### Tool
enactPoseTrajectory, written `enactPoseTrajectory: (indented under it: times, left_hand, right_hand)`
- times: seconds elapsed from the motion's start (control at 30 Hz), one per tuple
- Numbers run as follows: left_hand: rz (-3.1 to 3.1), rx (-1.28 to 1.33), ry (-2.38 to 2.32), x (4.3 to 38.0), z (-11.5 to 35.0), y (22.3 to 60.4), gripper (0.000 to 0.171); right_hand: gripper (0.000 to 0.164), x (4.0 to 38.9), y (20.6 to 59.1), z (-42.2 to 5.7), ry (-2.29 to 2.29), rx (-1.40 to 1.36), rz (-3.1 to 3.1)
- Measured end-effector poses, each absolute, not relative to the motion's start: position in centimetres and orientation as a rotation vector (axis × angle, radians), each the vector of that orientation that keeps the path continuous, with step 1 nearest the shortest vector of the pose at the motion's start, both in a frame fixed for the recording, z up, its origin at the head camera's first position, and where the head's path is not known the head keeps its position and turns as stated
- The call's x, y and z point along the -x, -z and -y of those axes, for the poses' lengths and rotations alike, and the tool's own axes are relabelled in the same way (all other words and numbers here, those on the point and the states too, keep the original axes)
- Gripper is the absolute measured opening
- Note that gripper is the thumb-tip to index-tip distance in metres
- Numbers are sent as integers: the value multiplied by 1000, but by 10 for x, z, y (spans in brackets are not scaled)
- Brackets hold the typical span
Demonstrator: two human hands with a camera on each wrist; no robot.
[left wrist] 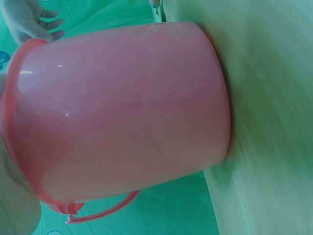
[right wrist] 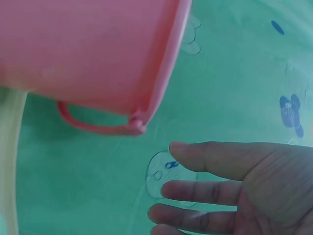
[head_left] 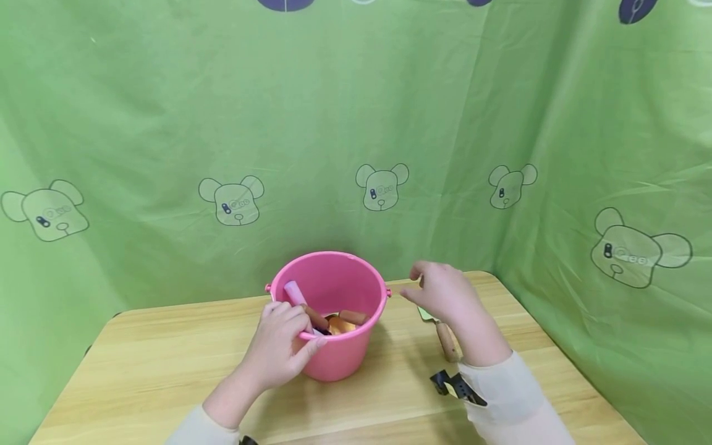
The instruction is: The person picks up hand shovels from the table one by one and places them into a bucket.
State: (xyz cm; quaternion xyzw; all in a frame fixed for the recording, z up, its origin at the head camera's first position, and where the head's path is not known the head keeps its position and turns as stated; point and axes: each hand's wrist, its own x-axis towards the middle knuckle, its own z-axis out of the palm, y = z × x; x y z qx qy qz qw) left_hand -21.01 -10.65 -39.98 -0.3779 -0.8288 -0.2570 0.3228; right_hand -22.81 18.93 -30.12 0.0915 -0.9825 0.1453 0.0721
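Note:
A pink bucket (head_left: 339,358) stands upright on the table, and my left hand (head_left: 276,346) grips its near-left rim, fingers over the edge and thumb outside. Inside it lie a lilac handle (head_left: 295,292), a brown wooden handle (head_left: 315,317), a second wooden handle (head_left: 353,317) and an orange piece (head_left: 342,326). My right hand (head_left: 445,295) is in the air right of the bucket, holding nothing. In the right wrist view, its fingers (right wrist: 200,192) are extended and apart from the rim. Beneath that hand lies a small tool with a wooden handle (head_left: 447,342) and a green blade (head_left: 425,314).
The wood-grain table (head_left: 167,358) bears the bucket and the small tool. A green curtain (head_left: 311,142) printed with bear heads hangs close behind the table and along its right side. The bucket's handle (left wrist: 105,211) hangs down at its far side.

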Motion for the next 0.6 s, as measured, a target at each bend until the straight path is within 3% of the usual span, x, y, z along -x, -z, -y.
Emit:
enactPoseTrajectory:
  times: [0.33,0.6]
  left_hand:
    - [2183,995,679,210,107,400,22]
    - [2201,995,664,209,108,398,20]
  right_hand:
    - [43,234,322,-215,-496,-168,3043]
    - [40,238,341,-233,-514,-109,3059]
